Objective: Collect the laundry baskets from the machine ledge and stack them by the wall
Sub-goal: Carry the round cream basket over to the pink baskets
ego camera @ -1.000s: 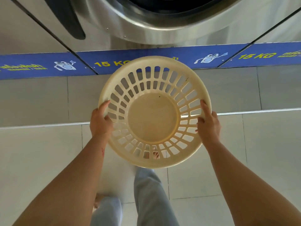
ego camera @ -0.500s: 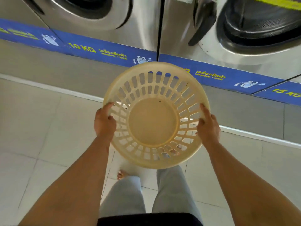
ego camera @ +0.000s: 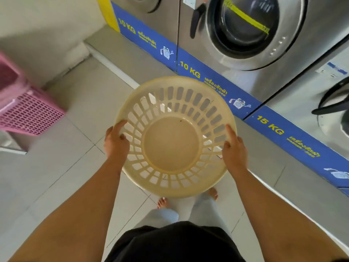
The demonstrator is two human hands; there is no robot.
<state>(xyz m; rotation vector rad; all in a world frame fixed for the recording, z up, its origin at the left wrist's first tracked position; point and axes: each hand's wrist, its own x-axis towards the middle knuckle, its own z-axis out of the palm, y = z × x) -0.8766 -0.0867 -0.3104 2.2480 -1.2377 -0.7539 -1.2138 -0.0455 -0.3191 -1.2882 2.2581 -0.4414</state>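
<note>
A round cream laundry basket (ego camera: 171, 140) with slotted sides is held level in front of me above the tiled floor, and it is empty. My left hand (ego camera: 116, 142) grips its left rim and my right hand (ego camera: 234, 150) grips its right rim. A pink mesh laundry basket (ego camera: 28, 112) stands on the floor at the far left, beside the pale wall (ego camera: 47, 25).
Steel front-loading washers (ego camera: 245, 35) line the right side above a grey ledge (ego camera: 132, 59) with a blue 10 KG and 15 KG strip (ego camera: 190, 70). One washer door (ego camera: 332, 103) hangs open at the far right. My bare feet and legs (ego camera: 164, 210) are below the basket.
I have turned left while carrying the basket with both hands. The washers slid to the right, and the wall corner and the pink basket have come into view at left.
</note>
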